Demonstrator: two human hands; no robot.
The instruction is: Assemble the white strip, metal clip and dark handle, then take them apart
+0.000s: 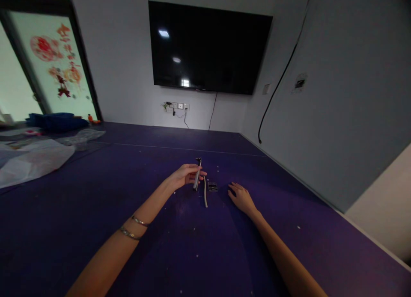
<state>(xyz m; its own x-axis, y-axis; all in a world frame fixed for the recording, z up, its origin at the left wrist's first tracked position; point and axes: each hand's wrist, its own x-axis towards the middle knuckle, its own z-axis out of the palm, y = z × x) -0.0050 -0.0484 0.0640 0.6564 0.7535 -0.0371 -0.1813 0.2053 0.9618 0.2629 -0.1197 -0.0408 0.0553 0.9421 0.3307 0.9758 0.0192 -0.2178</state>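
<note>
My left hand (189, 174) grips a slim grey-and-black stick-like tool (197, 179) between thumb and fingers. The tool stands nearly upright, with a small dark metallic piece at its top; its exact kind is too small to make out. Just right of it, a thin pale strip (205, 194) lies on the purple surface (173, 245). Beside the strip is a small dark flat piece in clear packaging or plastic (212, 186). My right hand (240, 197) rests palm down on the surface, right of that piece, fingers stretched out and holding nothing.
Small white bits dot the purple surface. Clear plastic sheeting (38, 160) and a dark blue cloth-like bundle (58, 121) lie at the far left. On the back wall hangs a television (208, 49) above sockets (180, 106). A black cable (282, 74) dangles down the right wall.
</note>
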